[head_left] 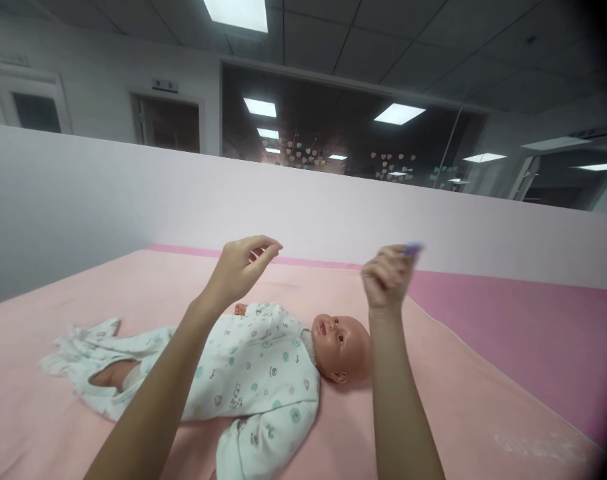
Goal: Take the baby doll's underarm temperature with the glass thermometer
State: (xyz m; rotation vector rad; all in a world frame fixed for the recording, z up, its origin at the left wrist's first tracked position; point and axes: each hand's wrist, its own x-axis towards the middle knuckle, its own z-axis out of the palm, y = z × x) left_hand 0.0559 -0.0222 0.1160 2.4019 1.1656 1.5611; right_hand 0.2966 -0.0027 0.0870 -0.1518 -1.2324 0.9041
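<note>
On the pink sheet (463, 393), a dressed doll (263, 367) is lying on its back. My left hand (243, 267) is curving loosely, empty; my right hand (387, 275) is gripping a blue item (412, 249), best held clear of the head (352, 343).

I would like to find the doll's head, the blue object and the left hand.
Doll's head (340, 352): head view, side of face.
Blue object (412, 249): head view, blurred middle.
Left hand (238, 265): head view, middle of hand.

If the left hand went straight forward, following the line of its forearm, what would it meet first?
Probably the low white wall behind the mat. The left hand looks free until there, and the right hand is off that line, though depth is hard to judge.
</note>
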